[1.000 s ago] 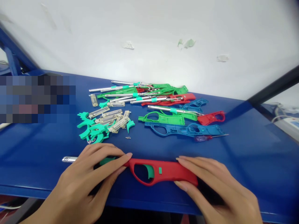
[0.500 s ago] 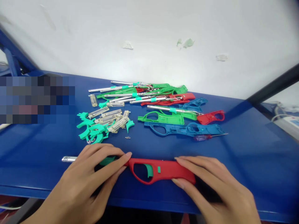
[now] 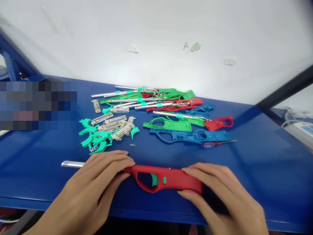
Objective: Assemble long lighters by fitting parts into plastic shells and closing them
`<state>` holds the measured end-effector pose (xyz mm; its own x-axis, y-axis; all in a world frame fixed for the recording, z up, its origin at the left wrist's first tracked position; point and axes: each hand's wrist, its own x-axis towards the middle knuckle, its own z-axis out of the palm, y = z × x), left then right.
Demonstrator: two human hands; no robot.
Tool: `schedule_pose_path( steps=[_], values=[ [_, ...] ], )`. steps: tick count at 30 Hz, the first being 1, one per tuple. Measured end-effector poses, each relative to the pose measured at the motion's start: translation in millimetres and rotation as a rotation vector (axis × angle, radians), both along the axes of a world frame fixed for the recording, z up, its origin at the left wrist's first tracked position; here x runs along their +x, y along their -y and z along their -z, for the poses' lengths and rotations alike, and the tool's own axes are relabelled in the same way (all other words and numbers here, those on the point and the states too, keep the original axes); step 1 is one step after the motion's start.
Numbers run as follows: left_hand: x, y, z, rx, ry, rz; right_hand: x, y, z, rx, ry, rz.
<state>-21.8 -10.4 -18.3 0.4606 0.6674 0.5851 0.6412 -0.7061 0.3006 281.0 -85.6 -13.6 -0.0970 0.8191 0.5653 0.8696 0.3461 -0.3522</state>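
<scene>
A red gas lighter with a green trigger lies lengthwise across the front of the table, held at both ends. My left hand is closed around its neck, hiding much of the silver tube that sticks out to the left. My right hand grips the handle's right end, thumb on the near side and fingers on the far side. Just beyond my left hand lie green plastic triggers, clear fuel tanks and a few small screws.
Silver lighter tubes with wires and green, red and blue casing halves are heaped towards the white wall. A purple-handled screwdriver lies beside them on the blue table. A white device stands at the right.
My left hand has closed more flatly over the lighter's neck, covering the green piece seen there before. More of the silver tube shows. The lighter sits slightly further left in view.
</scene>
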Motion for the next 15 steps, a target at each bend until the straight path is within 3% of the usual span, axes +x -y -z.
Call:
schedule_pose_path(
  steps=[4,9,15],
  values=[
    [-3.9,4.7,0.4,0.078,0.006,-0.005,0.7,6.5,3.4,-0.046,-0.002,0.014],
    [-0.4,1.7,-5.3,0.080,0.025,0.088,-0.3,9.2,8.4,-0.030,-0.027,0.027],
    [1.0,-2.4,-3.7,0.093,-0.013,0.145,-7.3,-0.1,0.2,-0.016,-0.060,-0.014]
  ],
)
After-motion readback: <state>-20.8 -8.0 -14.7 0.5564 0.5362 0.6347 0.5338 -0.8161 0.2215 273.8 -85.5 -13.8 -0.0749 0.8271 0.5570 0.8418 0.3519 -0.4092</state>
